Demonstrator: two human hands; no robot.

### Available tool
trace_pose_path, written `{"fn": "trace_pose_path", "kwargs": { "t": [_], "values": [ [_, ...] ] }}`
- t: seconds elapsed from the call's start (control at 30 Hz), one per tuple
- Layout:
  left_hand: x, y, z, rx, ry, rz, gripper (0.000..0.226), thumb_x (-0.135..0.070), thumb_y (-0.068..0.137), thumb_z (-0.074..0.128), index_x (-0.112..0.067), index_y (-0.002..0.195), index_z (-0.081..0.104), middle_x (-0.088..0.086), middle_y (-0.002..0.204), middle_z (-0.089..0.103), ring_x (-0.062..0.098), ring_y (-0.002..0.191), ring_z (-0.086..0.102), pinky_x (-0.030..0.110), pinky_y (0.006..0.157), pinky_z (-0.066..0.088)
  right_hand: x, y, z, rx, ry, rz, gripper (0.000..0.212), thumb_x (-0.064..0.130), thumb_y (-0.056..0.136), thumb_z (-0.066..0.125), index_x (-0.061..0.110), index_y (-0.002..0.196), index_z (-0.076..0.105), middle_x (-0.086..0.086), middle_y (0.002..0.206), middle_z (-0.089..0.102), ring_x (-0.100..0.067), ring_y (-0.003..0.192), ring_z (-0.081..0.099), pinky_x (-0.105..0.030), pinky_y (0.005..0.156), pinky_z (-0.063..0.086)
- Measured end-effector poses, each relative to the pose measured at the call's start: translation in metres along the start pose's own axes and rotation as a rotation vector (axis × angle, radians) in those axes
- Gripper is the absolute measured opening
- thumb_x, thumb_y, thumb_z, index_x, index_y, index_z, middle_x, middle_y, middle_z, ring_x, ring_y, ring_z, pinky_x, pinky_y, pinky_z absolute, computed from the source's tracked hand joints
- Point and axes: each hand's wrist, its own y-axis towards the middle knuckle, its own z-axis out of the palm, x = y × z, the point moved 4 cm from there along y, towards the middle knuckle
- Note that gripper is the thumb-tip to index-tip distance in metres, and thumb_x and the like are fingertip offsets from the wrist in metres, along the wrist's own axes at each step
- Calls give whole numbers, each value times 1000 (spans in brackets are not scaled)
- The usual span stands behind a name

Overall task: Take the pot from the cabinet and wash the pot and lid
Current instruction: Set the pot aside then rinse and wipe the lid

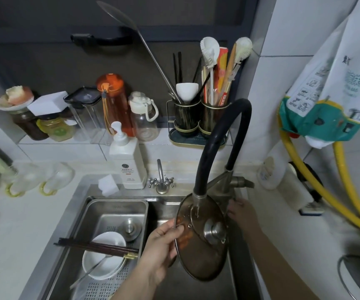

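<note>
A round glass lid (200, 254) with a steel rim and steel knob is held tilted over the sink (166, 204), right under the head of the black hose faucet (218, 144). My left hand (161, 247) grips the lid's left rim, thumb on the glass. My right hand (243, 213) is at the lid's far right edge, partly hidden behind it; whether it grips the rim is unclear. Water drops show on the glass near the spout. A pot rim (348, 278) shows at the lower right counter edge.
A steel drain basket (101, 211) in the left of the sink holds a white bowl (103, 256), chopsticks (96, 247) and a plug. A soap pump bottle (127, 161), small tap (160, 178), utensil holders (198, 118), jars and a yellow hose (326, 191) stand around.
</note>
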Motion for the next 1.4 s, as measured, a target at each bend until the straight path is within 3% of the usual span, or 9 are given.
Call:
{"fn": "trace_pose_path", "kwargs": {
  "t": [0.2, 0.33, 0.53, 0.77, 0.93, 1.0, 1.1, 1.27, 1.4],
  "values": [
    [-5, -2, -10, -11, 42, 28, 22, 7, 87, 54, 4, 104, 66, 11, 79, 76, 15, 63, 72, 22, 57, 59, -7, -93, 39, 134, -112, -100, 23, 35, 92, 52, 29, 113, 60, 4, 108, 62, -11, 101, 57, -31, 96, 44],
    [-3, -2, -34, -34, -107, -2, 27, 1, 90, 50, 11, 114, 59, 17, 84, 74, 20, 66, 73, 28, 63, 61, -3, -128, 55, 115, -430, -304, 41, 32, 87, 61, 27, 127, 52, 13, 117, 54, -5, 111, 50, -19, 97, 36],
    [2, -5, -30, 31, -101, -52, 21, -1, 92, 48, 6, 107, 61, 13, 72, 74, 19, 57, 71, 26, 51, 58, 1, -135, 53, -11, -459, -288, 36, 30, 86, 63, 26, 121, 57, 12, 111, 59, -7, 107, 54, -19, 91, 37],
    [-6, -9, -17, 119, 258, 39, 17, -4, 90, 57, -4, 102, 69, 15, 90, 74, 22, 78, 69, 27, 65, 56, -26, -169, 45, -84, -240, -96, 25, 18, 87, 62, 25, 110, 63, -2, 111, 66, -9, 92, 57, -17, 74, 41],
    [-26, -14, 5, 294, 968, 467, 22, -20, 80, 62, -40, 81, 72, -21, 75, 71, -5, 74, 62, 17, 71, 50, 7, -164, 42, -12, 317, 81, 26, 29, 93, 51, 9, 90, 68, -7, 86, 70, -13, 73, 69, -22, 61, 52],
    [-21, -14, 5, 328, 1175, 571, 24, -34, 75, 59, -37, 95, 72, -21, 89, 69, -7, 86, 61, 11, 81, 44, 15, -158, 38, 11, 472, 136, 34, 33, 88, 57, 1, 90, 69, -20, 89, 71, -26, 80, 71, -37, 75, 58],
    [-14, -15, -2, 338, 1312, 638, 25, -33, 85, 59, -41, 108, 66, -18, 117, 64, -2, 112, 57, 13, 99, 39, 13, -149, 29, -27, 432, 145, 32, 17, 82, 67, -3, 106, 64, -27, 95, 69, -42, 91, 65, -58, 90, 50],
    [-9, -33, 0, 624, 1438, 705, 33, -40, 85, 53, -24, 107, 70, -3, 110, 71, 8, 105, 61, 25, 95, 47, 1, -155, 28, -97, 283, 62, 28, 7, 81, 56, 8, 108, 63, -19, 101, 67, -39, 94, 64, -59, 83, 53],
    [-7, -14, -21, 195, 1702, 1001, 58, -61, 77, 45, -36, 128, 56, -7, 141, 50, 16, 133, 42, 36, 107, 39, 5, -164, 28, -112, 287, -23, 42, 9, 80, 61, 13, 121, 52, -15, 109, 64, -36, 98, 64, -56, 78, 56]
  ]
}}
